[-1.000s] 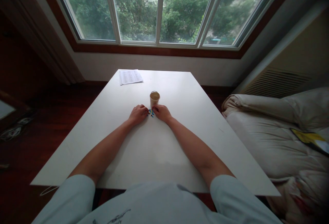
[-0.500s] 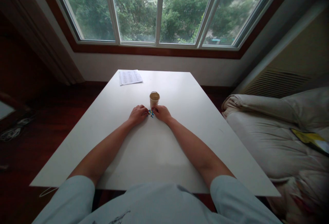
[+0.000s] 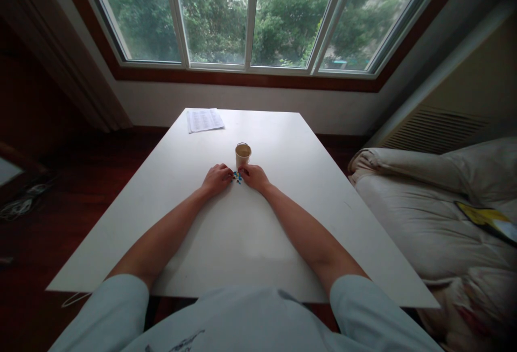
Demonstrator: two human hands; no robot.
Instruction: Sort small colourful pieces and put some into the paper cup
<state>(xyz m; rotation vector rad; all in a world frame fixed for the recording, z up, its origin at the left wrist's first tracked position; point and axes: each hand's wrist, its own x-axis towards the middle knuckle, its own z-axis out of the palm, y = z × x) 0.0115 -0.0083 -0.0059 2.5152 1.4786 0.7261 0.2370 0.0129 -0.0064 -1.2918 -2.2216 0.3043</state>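
Observation:
A small pile of tiny blue, yellow, white and dark pieces (image 3: 237, 177) lies on the white table (image 3: 250, 244), too small for me to tell their kind. My left hand (image 3: 218, 178) rests at the pile's left side, fingers bent and drawn together at its edge. From the right, my right hand (image 3: 253, 177) reaches in with thumb and fingers pinched at the pieces. Whatever either hand grips is hidden by the fingers. Just beyond the hands stands an upright cream bucket (image 3: 243, 160) with a thin wire handle, its base partly covered by my right hand.
Printed sheets of paper (image 3: 205, 120) lie at the table's far left corner. To the right is a beige sofa (image 3: 396, 212) with a yellow and black item (image 3: 484, 220) on it. A window (image 3: 246, 66) spans the wall ahead. Cables (image 3: 24, 204) lie on the floor at left.
Both hands stay beside the pile with barely any movement. The whole view has shifted very slightly.

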